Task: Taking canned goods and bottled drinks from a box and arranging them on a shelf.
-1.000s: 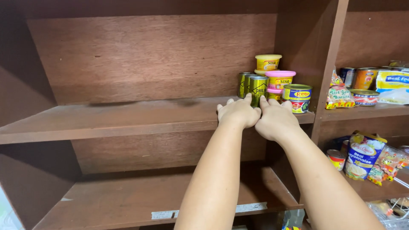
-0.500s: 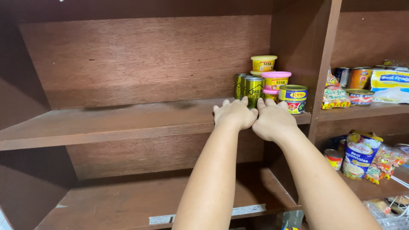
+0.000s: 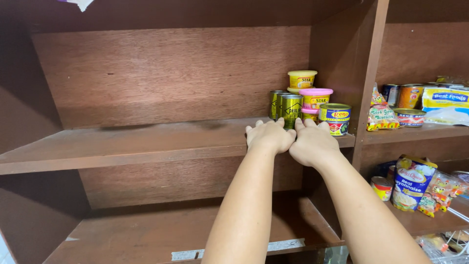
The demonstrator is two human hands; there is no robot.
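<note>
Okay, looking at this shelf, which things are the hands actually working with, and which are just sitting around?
In hand:
left hand and right hand, side by side on the shelf edge
dark cans, right at the fingertips
flat tin
stacked tubs

Lying about:
cans and snack packets in the right bay
pouch and small jar on the lower shelf

One camera, on my head. It faces straight into the brown shelf unit (image 3: 146,142) at close range, slightly downward, with my forearms entering from the bottom edge. No second view.
</note>
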